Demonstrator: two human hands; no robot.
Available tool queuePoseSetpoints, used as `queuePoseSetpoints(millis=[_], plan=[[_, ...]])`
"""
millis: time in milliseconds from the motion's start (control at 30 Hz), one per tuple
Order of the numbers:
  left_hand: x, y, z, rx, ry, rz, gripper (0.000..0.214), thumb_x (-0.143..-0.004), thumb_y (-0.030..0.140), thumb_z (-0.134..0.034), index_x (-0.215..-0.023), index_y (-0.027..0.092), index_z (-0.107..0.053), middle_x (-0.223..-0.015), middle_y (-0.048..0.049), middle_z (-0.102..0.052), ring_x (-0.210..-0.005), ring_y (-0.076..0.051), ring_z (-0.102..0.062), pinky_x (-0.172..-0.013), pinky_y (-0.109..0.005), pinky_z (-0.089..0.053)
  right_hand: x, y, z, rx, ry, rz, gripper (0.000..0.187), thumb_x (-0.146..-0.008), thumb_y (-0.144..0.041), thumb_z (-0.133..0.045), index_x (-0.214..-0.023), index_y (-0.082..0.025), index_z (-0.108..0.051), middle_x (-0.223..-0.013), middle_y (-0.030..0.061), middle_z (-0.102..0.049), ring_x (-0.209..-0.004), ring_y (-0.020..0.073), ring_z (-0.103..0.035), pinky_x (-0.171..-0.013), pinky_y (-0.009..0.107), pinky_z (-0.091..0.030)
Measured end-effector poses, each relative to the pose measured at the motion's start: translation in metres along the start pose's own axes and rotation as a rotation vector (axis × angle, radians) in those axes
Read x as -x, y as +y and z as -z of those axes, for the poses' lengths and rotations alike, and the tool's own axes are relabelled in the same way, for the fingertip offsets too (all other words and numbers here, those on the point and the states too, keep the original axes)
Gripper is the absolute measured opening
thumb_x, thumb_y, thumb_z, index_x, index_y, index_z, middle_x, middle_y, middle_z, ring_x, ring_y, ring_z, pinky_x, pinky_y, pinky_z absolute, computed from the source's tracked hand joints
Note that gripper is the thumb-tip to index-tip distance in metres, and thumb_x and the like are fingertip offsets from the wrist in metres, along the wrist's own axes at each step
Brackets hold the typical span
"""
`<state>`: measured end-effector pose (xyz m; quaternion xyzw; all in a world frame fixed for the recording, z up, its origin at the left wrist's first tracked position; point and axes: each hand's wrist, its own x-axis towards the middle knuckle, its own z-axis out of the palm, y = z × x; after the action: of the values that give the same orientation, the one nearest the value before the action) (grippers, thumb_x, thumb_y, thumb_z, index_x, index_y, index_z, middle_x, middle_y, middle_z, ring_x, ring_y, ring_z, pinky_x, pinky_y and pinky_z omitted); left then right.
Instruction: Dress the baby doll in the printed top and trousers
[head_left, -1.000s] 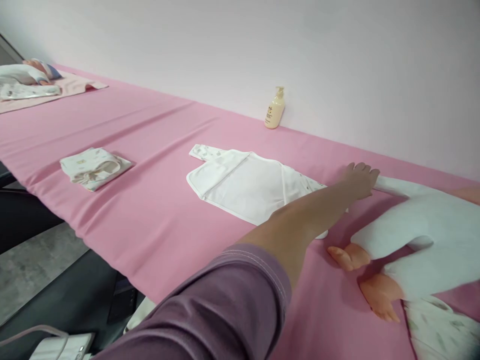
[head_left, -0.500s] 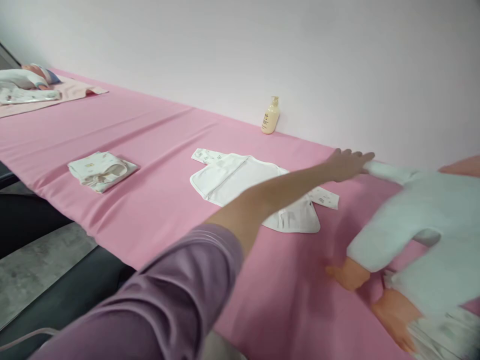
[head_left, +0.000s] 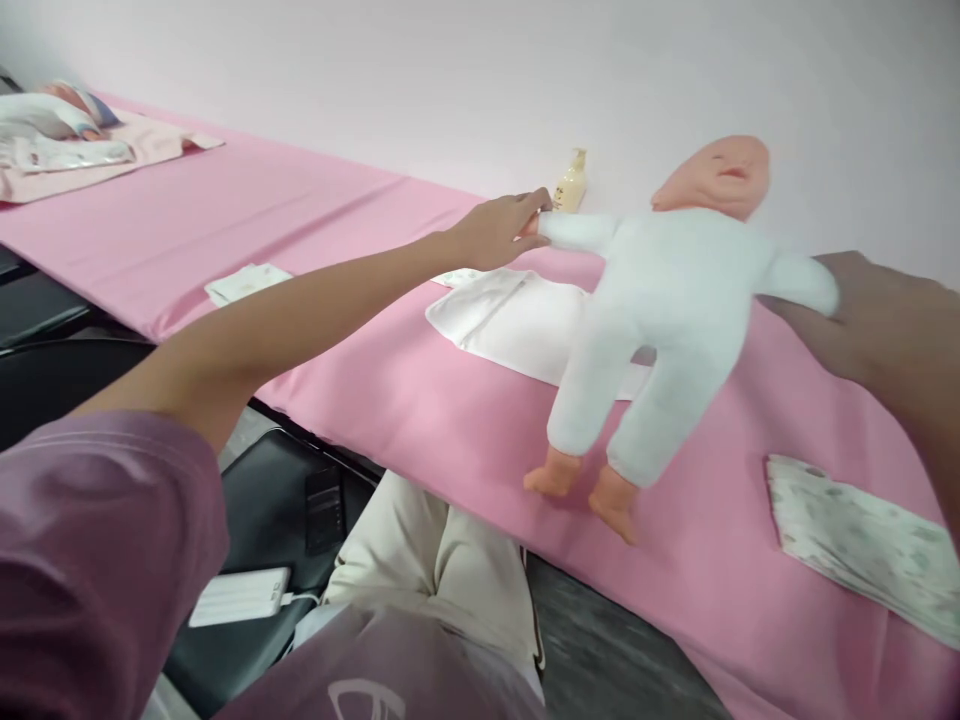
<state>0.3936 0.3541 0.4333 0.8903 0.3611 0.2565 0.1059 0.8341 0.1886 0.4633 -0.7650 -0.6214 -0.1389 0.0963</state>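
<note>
A baby doll (head_left: 679, 290) with a white cloth body hangs upright over the pink-covered table, its arms stretched sideways. My left hand (head_left: 502, 228) is closed round the doll's hand on the left of the view. On the other side, my right hand (head_left: 870, 300) grips the end of the doll's other arm, blurred a little. Behind the doll's legs, a white baby shirt (head_left: 517, 320) lies spread flat, partly covered from view by the doll. The doll's bare feet dangle toward the table's front edge.
A cream pump bottle (head_left: 571, 182) stands by the wall. Folded patterned cloth (head_left: 862, 540) lies at the right, another folded cloth (head_left: 244, 283) at the left. A second doll (head_left: 45, 115) lies far left. A black chair with a white power bank (head_left: 238, 597) stands below the table edge.
The doll has moved left and up from the right side, now above the spread shirt. My right hand has come into view holding its arm. The view has shifted right and down.
</note>
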Motion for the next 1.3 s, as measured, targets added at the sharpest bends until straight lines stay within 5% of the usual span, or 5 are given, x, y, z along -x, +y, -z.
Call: queuePoseSetpoints(millis=[133, 367, 933, 1300], plan=[[0.023, -0.030, 0.014, -0.034, -0.003, 0.081, 0.047, -0.100, 0.054, -0.063, -0.137, 0.027, -0.055, -0.108, -0.0114, -0.068, -0.111, -0.037, -0.064, -0.093, -0.046, -0.045, -0.019, -0.047, -0.031, 0.022, -0.057, 0.029, 0.074, -0.100, -0.081, -0.050, -0.144, -0.022, -0.059, -0.107, 0.0208, -0.075, -0.083, 0.0341, -0.063, -0.068, 0.044, -0.040], [0.037, -0.065, 0.008, -0.041, 0.038, 0.116, 0.043, -0.097, 0.045, -0.063, -0.135, 0.025, -0.057, -0.113, -0.0131, -0.069, -0.109, -0.039, -0.064, -0.091, -0.048, -0.045, -0.041, -0.079, -0.074, 0.023, -0.123, -0.018, 0.066, -0.103, -0.076, -0.050, -0.135, -0.019, -0.059, -0.098, 0.0183, -0.073, -0.077, 0.0307, -0.058, -0.071, 0.042, -0.038], [0.042, -0.097, -0.062, 0.128, 0.080, 0.237, 0.039, -0.094, 0.041, -0.064, -0.130, 0.027, -0.060, -0.115, -0.0094, -0.073, -0.110, -0.034, -0.065, -0.093, -0.047, -0.049, -0.038, -0.088, -0.164, -0.056, -0.173, -0.063, 0.056, -0.101, -0.072, -0.054, -0.124, -0.021, -0.060, -0.109, 0.0194, -0.073, -0.089, 0.0326, -0.060, -0.077, 0.042, -0.037], [0.048, -0.106, -0.077, 0.216, 0.070, 0.271, 0.041, -0.088, 0.041, -0.069, -0.127, 0.029, -0.062, -0.110, -0.0070, -0.073, -0.102, -0.030, -0.064, -0.091, -0.045, -0.050, -0.033, -0.088, -0.173, -0.096, -0.106, -0.076, 0.059, -0.098, -0.076, -0.056, -0.122, -0.022, -0.060, -0.108, 0.0174, -0.074, -0.090, 0.0324, -0.060, -0.077, 0.041, -0.036]])
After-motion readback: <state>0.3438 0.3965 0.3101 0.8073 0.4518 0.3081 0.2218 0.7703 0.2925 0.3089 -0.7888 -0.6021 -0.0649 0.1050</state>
